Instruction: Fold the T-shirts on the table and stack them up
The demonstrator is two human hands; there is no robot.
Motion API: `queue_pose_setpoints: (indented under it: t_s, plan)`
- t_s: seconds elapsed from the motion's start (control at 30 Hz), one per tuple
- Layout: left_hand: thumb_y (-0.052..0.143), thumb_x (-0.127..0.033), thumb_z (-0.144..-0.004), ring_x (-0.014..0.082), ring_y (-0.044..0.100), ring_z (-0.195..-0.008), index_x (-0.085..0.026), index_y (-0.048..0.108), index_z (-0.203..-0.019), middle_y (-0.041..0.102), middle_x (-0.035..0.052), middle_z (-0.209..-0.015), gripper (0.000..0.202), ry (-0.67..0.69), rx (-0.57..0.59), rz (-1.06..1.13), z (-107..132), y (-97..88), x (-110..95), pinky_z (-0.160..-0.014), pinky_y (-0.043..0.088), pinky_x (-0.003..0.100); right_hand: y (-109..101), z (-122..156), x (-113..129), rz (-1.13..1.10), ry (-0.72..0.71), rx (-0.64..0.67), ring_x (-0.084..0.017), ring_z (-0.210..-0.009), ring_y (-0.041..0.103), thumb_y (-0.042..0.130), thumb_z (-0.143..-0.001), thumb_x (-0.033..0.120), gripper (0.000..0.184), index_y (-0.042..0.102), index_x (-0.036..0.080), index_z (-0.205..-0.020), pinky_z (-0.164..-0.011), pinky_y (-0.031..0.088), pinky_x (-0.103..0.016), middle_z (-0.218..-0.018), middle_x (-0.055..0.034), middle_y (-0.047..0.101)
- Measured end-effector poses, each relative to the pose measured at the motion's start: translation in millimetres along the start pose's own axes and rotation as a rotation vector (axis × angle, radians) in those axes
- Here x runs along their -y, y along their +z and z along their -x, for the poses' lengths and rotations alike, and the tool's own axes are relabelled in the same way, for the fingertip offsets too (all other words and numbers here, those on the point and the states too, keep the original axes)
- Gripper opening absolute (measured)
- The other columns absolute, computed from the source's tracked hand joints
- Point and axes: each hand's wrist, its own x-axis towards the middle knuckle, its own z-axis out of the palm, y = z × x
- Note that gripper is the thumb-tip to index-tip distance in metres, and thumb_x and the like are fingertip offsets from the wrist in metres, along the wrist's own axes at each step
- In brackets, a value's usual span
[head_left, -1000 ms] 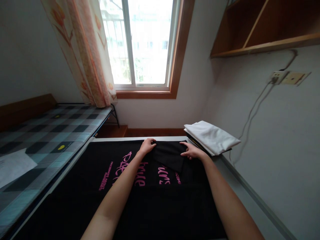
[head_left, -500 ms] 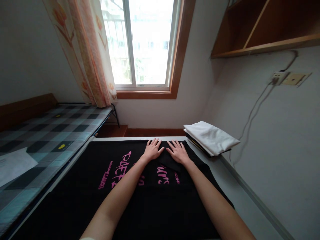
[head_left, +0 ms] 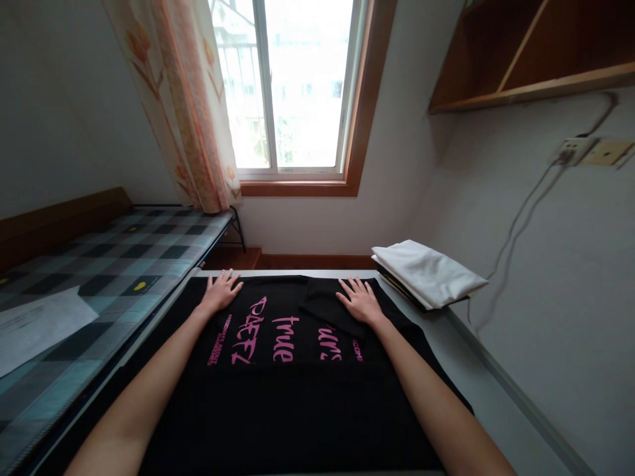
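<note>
A black T-shirt [head_left: 292, 416] with pink lettering is spread over the table, its far side partly folded over so that some letters are cut off. On its far left corner rests my left hand [head_left: 219, 293], fingers spread. My right hand [head_left: 361, 301] lies on the far right part of the shirt, on top of a folded black flap that looks like a sleeve [head_left: 325, 307]. Both hands are flat, palms down, and neither grips the cloth. Off to the right of my right hand sits a stack of folded clothes, a white one [head_left: 429, 274] uppermost.
The pale table [head_left: 491, 403] meets the wall on the right. A bed with a checked mattress [head_left: 99, 277] stands along the left, with a sheet of paper [head_left: 44, 327] on it. Behind are a window and a curtain [head_left: 183, 112]. A cable [head_left: 518, 221] hangs from the wall socket.
My left hand has slid left across the shirt's far edge, away from my right hand, uncovering more pink letters. My right hand stays on the same part of the shirt. The view has shifted slightly.
</note>
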Motion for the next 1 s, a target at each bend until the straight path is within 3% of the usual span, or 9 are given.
queue_pose_setpoints:
  t_s: [0.13,0.23,0.43,0.57,0.63,0.8,0.9,1.0]
  plan:
    - [0.024,-0.042,-0.096,0.0279,0.025,-0.143,-0.024,0.038,-0.145,0.033,0.0104,-0.154,0.055,-0.126,0.022,-0.071,13.0,-7.4,71.8,-0.112,0.016,0.061,0.8,-0.8,-0.5,-0.002,0.001,-0.010,-0.023,-0.146,0.013,0.019,-0.094,0.064,0.066,0.027,0.031,-0.150,-0.117,0.010,-0.045,-0.158,-0.0034,0.021]
    - [0.027,-0.032,-0.095,0.0257,0.033,-0.139,-0.024,0.043,-0.141,0.041,0.0097,-0.149,0.050,-0.049,-0.024,-0.104,20.9,-13.9,94.6,-0.112,0.016,0.060,3.9,-1.2,-1.1,-0.001,-0.009,-0.032,-0.024,-0.145,0.015,0.020,-0.094,0.063,0.065,0.029,0.031,-0.150,-0.116,0.011,-0.046,-0.158,-0.0037,0.023]
    - [0.039,-0.022,-0.086,0.0259,0.047,-0.127,-0.017,0.047,-0.137,0.057,0.0145,-0.133,0.052,0.024,-0.098,-0.140,21.7,-33.7,87.0,-0.110,0.026,0.048,5.0,-1.9,-3.5,-0.001,-0.050,-0.126,-0.025,-0.141,0.028,0.023,-0.097,0.053,0.057,0.040,0.028,-0.145,-0.114,0.017,-0.046,-0.151,-0.0046,0.038]
    - [0.045,-0.022,-0.080,0.0289,0.051,-0.119,-0.019,0.061,-0.120,0.061,0.0130,-0.125,0.043,0.033,-0.080,-0.184,14.0,-47.8,85.1,-0.103,0.032,0.045,-14.3,-9.3,-17.7,0.075,-0.076,-0.198,-0.025,-0.127,0.044,0.029,-0.097,0.025,0.047,0.050,0.024,-0.139,-0.111,0.020,-0.047,-0.134,-0.0091,0.057]
    - [0.046,-0.023,-0.079,0.0295,0.053,-0.115,-0.020,0.067,-0.107,0.063,0.0116,-0.120,0.035,0.035,-0.050,-0.195,10.0,-53.2,88.1,-0.099,0.034,0.044,-28.7,-16.0,-30.2,0.132,-0.051,-0.163,-0.027,-0.120,0.049,0.035,-0.093,0.018,0.045,0.057,0.023,-0.132,-0.107,0.023,-0.048,-0.126,-0.0117,0.063]
    - [0.047,-0.022,-0.080,0.0279,0.057,-0.105,-0.022,0.068,-0.101,0.065,0.0102,-0.110,0.030,-0.027,-0.063,-0.157,4.7,-64.2,92.5,-0.091,0.036,0.040,-57.7,-34.5,-55.2,0.169,-0.049,0.057,-0.026,-0.107,0.057,0.057,-0.083,0.018,0.028,0.071,0.024,-0.106,-0.092,0.040,-0.038,-0.111,-0.0084,0.068]
    - [0.047,-0.020,-0.080,0.0275,0.056,-0.103,-0.022,0.069,-0.101,0.065,0.0095,-0.106,0.030,-0.077,-0.104,-0.142,3.4,-77.0,88.7,-0.089,0.036,0.040,-65.3,-42.2,-54.9,0.168,-0.046,0.023,-0.024,-0.104,0.059,0.055,-0.084,0.017,0.026,0.070,0.022,-0.105,-0.086,0.043,-0.032,-0.111,-0.0082,0.067]
    - [0.044,-0.020,-0.084,0.0257,0.055,-0.100,-0.018,0.068,-0.104,0.063,0.0091,-0.108,0.031,-0.127,-0.198,-0.139,2.2,-96.4,84.5,-0.089,0.035,0.041,-70.2,-47.1,-47.3,0.169,-0.012,-0.103,-0.024,-0.102,0.058,0.047,-0.089,0.017,0.030,0.065,0.020,-0.112,-0.084,0.043,-0.033,-0.112,-0.0108,0.066]
